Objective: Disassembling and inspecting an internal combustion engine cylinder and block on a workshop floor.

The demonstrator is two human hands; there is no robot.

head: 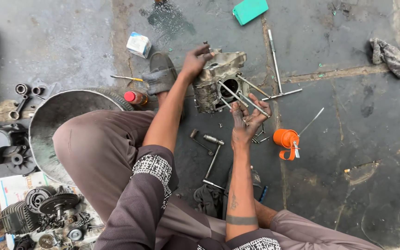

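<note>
Engine crankcase (218, 81) stripped, studs bare — left hand (194, 62) clamps top, right hand (246, 118) fingers curled round studs; removed gears (54, 203) piled aside.

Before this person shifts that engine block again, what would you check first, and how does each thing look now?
1. Left hand grips the top of the engine block: ok.
2. Right hand holds the long studs: ok.
3. Block resting firmly on the stone floor: cannot tell.
4. Floor below the block free of loose parts: not ok, a socket handle and small bolts lie there.
5. Orange oil can apart from the hands: ok.
</note>
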